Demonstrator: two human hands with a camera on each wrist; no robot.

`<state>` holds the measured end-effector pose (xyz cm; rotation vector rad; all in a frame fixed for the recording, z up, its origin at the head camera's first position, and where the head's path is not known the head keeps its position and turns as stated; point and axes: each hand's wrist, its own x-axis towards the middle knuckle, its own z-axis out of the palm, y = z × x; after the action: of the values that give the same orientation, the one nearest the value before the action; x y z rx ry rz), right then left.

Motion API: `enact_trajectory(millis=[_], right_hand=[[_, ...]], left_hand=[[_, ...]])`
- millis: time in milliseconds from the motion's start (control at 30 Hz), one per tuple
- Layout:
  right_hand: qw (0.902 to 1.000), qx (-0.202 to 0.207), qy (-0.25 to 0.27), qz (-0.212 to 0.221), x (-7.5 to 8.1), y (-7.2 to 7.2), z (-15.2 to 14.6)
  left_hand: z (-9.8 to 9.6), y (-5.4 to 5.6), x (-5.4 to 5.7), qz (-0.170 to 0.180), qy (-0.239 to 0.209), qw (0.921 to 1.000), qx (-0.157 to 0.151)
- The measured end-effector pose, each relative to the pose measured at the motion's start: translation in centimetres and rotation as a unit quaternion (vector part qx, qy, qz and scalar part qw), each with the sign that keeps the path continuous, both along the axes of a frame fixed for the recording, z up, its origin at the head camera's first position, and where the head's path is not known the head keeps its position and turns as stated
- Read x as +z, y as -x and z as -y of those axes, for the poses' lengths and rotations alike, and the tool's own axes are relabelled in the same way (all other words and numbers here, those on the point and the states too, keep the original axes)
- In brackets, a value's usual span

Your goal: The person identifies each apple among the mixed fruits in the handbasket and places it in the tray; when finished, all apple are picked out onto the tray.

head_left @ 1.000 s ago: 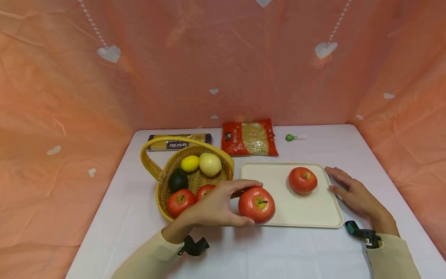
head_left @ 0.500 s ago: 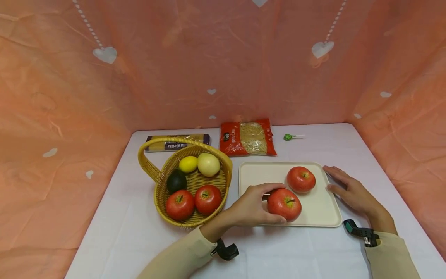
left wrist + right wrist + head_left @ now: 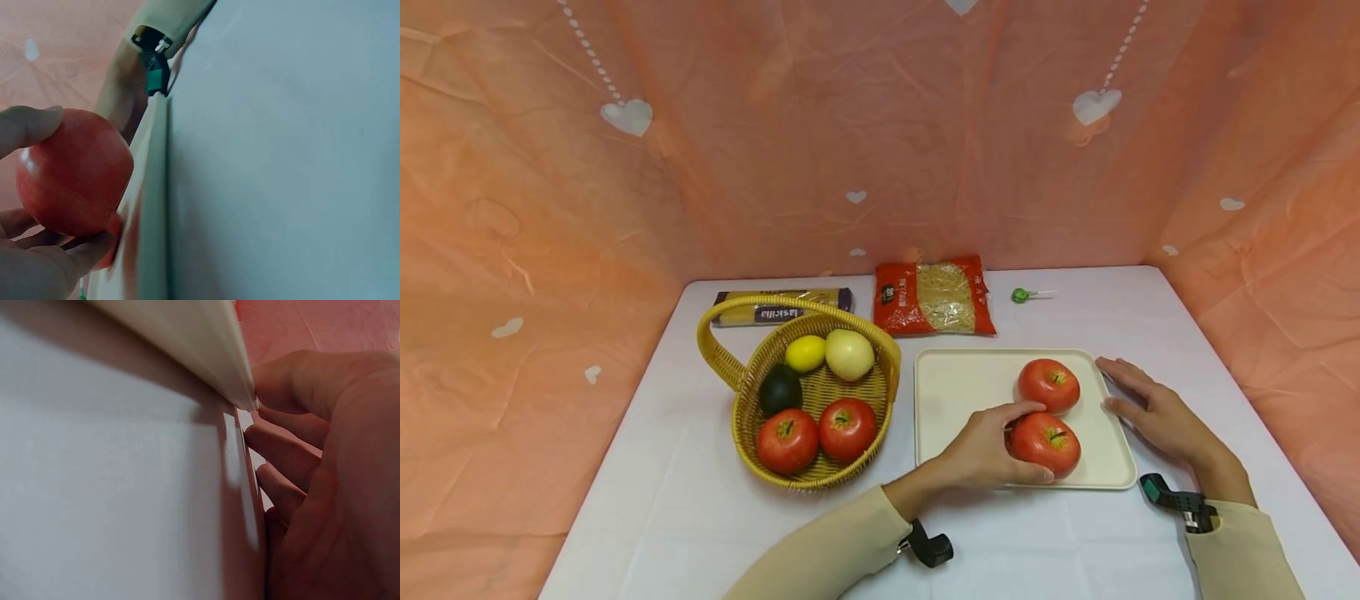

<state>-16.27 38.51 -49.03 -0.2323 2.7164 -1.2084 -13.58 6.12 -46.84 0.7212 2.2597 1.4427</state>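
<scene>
My left hand [image 3: 988, 446] grips a red apple [image 3: 1047, 445] from its left side, thumb at the near side and fingers at the far side. In the left wrist view the same apple [image 3: 78, 172] shows between thumb and fingers, close over the tray. Just behind it on the cream tray [image 3: 955, 392] sits a second red apple [image 3: 1048, 385], partly hidden by the held one. My right hand [image 3: 1161, 417] rests at the tray's right edge, fingers extended. In the right wrist view the thumb of the right hand [image 3: 337, 444] touches the tray's rim [image 3: 247, 394].
Left of the tray stands a yellow wicker basket [image 3: 745, 450] with a tall handle, holding two red apples [image 3: 847, 429], an avocado [image 3: 780, 390], a lemon [image 3: 806, 354] and a pale round fruit [image 3: 849, 354]. Behind lie a pasta pack [image 3: 782, 307], a red bag [image 3: 934, 296] and a green lollipop [image 3: 1021, 295].
My left hand has carried the apple rightward from beside the basket to over the tray's right half, in front of the other apple. The right hand has stayed at the tray's edge.
</scene>
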Motion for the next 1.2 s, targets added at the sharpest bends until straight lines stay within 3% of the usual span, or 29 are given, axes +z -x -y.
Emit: enact_trajectory(millis=[300, 500, 733, 900, 967, 1067, 1200], right_hand=[[1.0000, 0.003, -0.002, 0.008, 0.1, -0.1, 0.1], [0.9998, 0.006, -0.016, 0.001, 0.1, 0.1, -0.1], [0.9999, 0.003, -0.014, -0.003, -0.1, 0.0, 0.0], [0.9999, -0.001, -0.013, 0.006, -0.2, -0.1, 0.1], [0.9999, -0.002, -0.011, 0.012, -0.1, -0.1, 0.1], [0.9998, -0.001, -0.016, 0.009, 0.0, -0.1, 0.1], [0.9998, 0.001, -0.018, 0.004, 0.0, 0.0, 0.1]], left_hand=[[-2.7, -0.4, -1.5, -0.047, 0.016, 0.9988, -0.004], [-3.6, -0.4, -1.8, -0.078, 0.034, 0.9963, -0.015], [-3.0, -0.5, -1.4, -0.110, 0.058, 0.9921, -0.013], [-1.5, -0.8, -1.0, -0.105, 0.064, 0.9924, 0.005], [-0.8, -0.9, -0.8, -0.095, 0.049, 0.9942, 0.011], [0.4, -1.1, -0.3, -0.056, -0.020, 0.9982, 0.001], [2.0, -1.4, 0.6, -0.005, -0.132, 0.9902, -0.043]])
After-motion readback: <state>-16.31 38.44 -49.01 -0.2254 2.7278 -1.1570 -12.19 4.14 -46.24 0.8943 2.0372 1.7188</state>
